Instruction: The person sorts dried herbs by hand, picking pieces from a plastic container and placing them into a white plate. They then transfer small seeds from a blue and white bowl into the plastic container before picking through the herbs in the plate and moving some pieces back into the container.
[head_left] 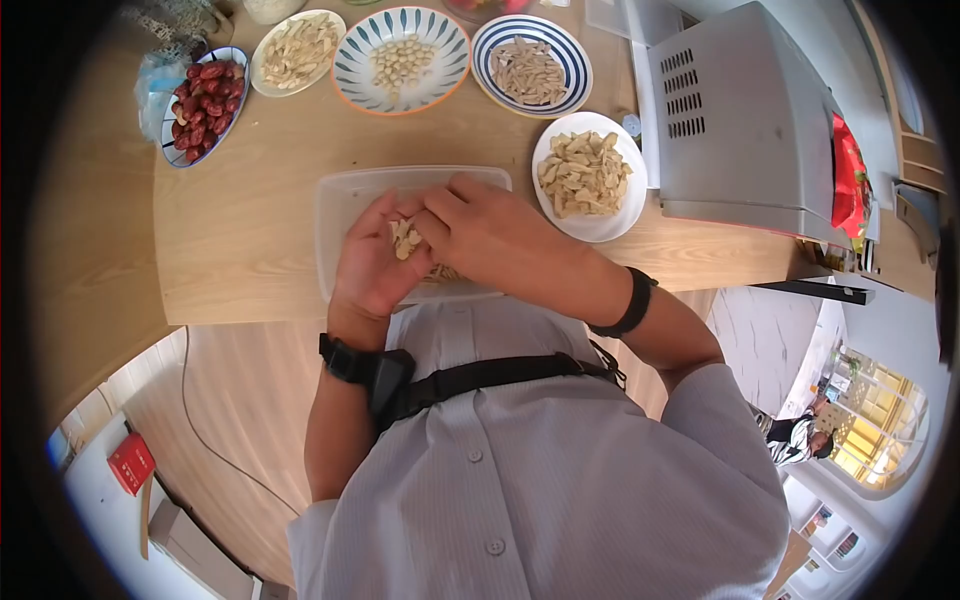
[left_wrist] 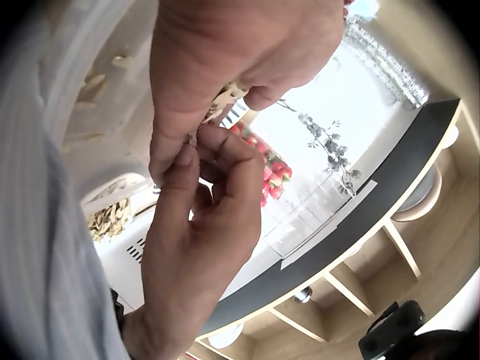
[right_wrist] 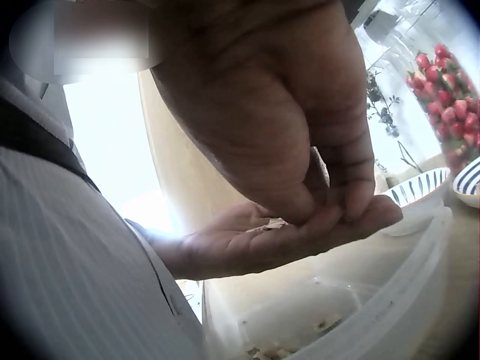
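Note:
Above a translucent plastic container point(head_left: 415, 176), the left hand point(head_left: 370, 262) is turned palm up with its fingers bent, cradling pale dried slices point(head_left: 404, 240). The right hand point(head_left: 495, 235) reaches over from the other side, its fingertips meeting the left fingers. In the left wrist view, the right hand's point(left_wrist: 199, 232) thumb and forefinger pinch a small pale piece against the left hand point(left_wrist: 232, 45). Slices show in the left palm point(right_wrist: 247, 251) beneath the right hand point(right_wrist: 262, 112) in the right wrist view. More pieces point(head_left: 442, 272) lie in the container, partly hidden by the hands.
A white plate point(head_left: 640, 200) of pale slices stands right of the container, beside a grey appliance point(head_left: 740, 120). Along the back are a striped bowl point(head_left: 583, 90), a patterned bowl point(head_left: 345, 85), a small plate point(head_left: 262, 80) and a dish of red dates point(head_left: 205, 105).

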